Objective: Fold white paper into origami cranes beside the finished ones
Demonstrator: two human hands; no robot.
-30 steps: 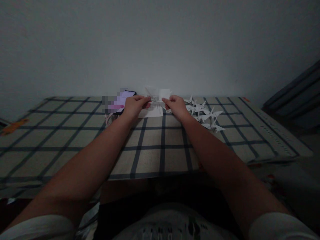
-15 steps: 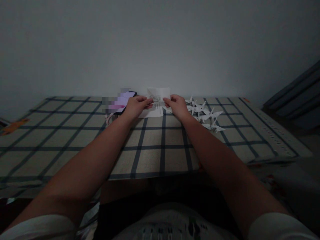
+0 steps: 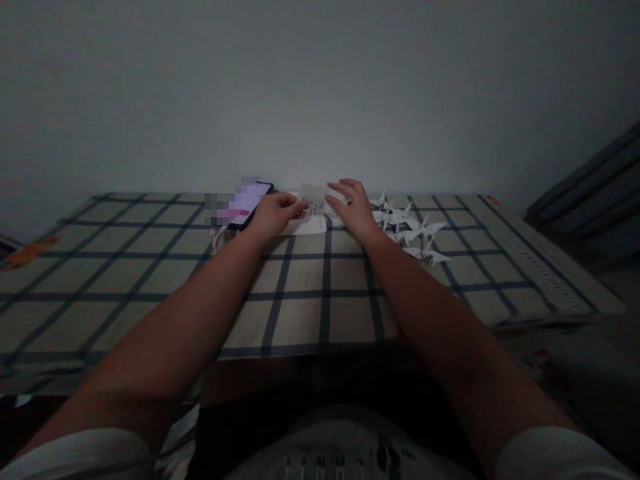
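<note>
A small white sheet of paper (image 3: pixel 314 195) lies low over a white paper stack (image 3: pixel 306 225) at the far edge of the checked table (image 3: pixel 300 280). My left hand (image 3: pixel 273 212) pinches the sheet's left edge between thumb and fingers. My right hand (image 3: pixel 354 208) rests on the sheet's right side with its fingers stretched out and apart. Several folded white paper cranes (image 3: pixel 410 230) lie just right of my right hand.
A phone (image 3: pixel 245 203) with a lit screen lies left of my left hand, a pale cord beside it. A bare wall rises behind the table. A dark slatted thing (image 3: pixel 595 193) stands at the right. An orange scrap (image 3: pixel 27 253) lies far left.
The sheet, held upright between both hands before, has come down toward the table. My right hand let go of its pinch and spread its fingers over the paper.
</note>
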